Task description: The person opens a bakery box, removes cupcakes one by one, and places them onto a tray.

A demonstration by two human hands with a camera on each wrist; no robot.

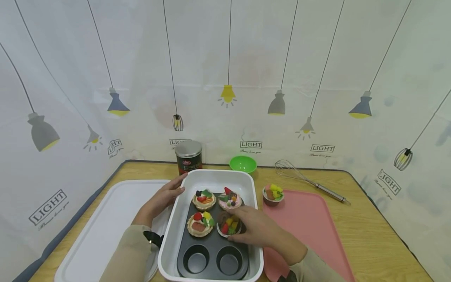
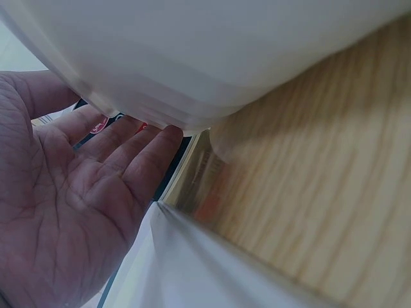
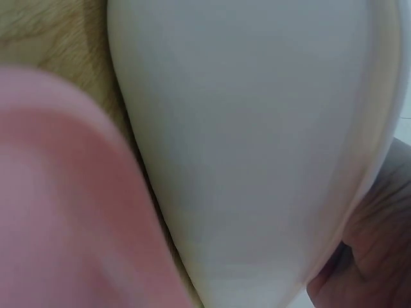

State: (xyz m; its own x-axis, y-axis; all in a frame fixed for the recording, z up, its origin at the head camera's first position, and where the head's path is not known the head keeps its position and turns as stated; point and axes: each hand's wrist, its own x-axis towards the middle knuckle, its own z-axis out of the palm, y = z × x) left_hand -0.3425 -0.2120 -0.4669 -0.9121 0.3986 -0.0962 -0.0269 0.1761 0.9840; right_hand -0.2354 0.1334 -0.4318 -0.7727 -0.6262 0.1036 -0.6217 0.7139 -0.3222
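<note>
In the head view, a deep white tub (image 1: 254,243) contains a dark muffin tin (image 1: 213,250). My left hand (image 1: 161,199) grips the tub's far left corner; the left wrist view shows several fingers below the rim, thumb at the edge. My right hand (image 1: 258,229) reaches over the right side and pinches a fruit-topped cupcake (image 1: 229,225) between thumb and fingers, at a right-hand cup of the tin. Around it sit a pink-topped cupcake (image 1: 230,199) and two fruit tarts, one behind (image 1: 204,199) and one in front (image 1: 200,224). The two nearest cups hold nothing.
Another fruit-topped cupcake (image 1: 273,194) stands at the corner of a pink tray (image 1: 310,223). A white tray (image 1: 102,231) lies at left. Behind the tub are an espresso can (image 1: 188,156) and a green bowl (image 1: 243,164). A whisk (image 1: 313,183) lies back right.
</note>
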